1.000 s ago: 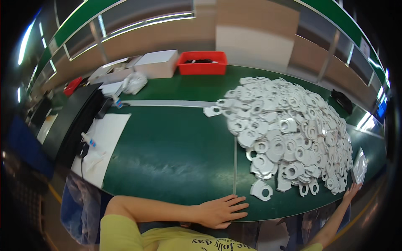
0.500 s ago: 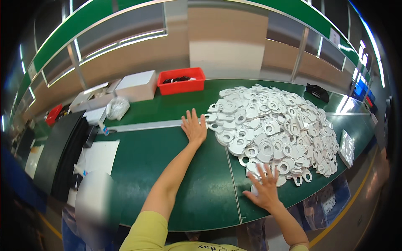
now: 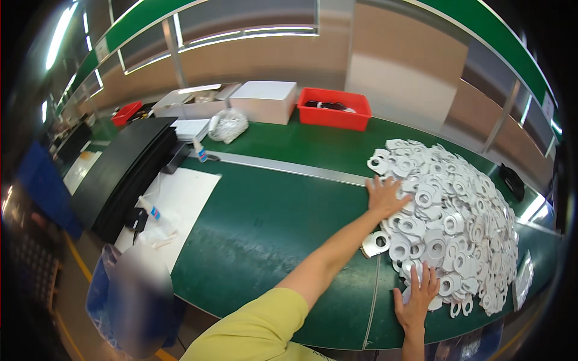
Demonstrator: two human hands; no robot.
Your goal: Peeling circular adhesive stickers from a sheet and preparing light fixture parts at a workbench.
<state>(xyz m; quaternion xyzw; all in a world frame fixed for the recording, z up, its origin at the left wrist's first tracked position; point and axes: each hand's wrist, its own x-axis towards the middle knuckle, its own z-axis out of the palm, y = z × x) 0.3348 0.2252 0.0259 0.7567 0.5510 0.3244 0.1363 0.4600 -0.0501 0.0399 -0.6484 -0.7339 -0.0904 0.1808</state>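
Observation:
A wide heap of flat white ring-shaped pieces (image 3: 451,222), each with a round hole and small tabs, covers the right part of the green table (image 3: 265,222). My left hand (image 3: 386,197) lies against the heap's left edge, fingers spread, its fingertips touching the outer pieces. At the near left edge of the pile is my right hand (image 3: 415,301), fingers stretched and apart, with pieces right beside and under its fingertips. Neither hand grips a piece. One white ring piece (image 3: 376,243) sticks out from the heap below my left wrist.
At the back stand a red bin (image 3: 335,109) with dark items, a white box (image 3: 265,101) and a crumpled plastic bag (image 3: 229,125). Black sheets (image 3: 123,174) and a small bottle (image 3: 200,150) are on the left. A black item (image 3: 512,182) and a clear packet (image 3: 522,280) lie right.
My view has swung left, so the table and heap appear farther right. My left hand has come against the heap's left edge. Both hands remain spread.

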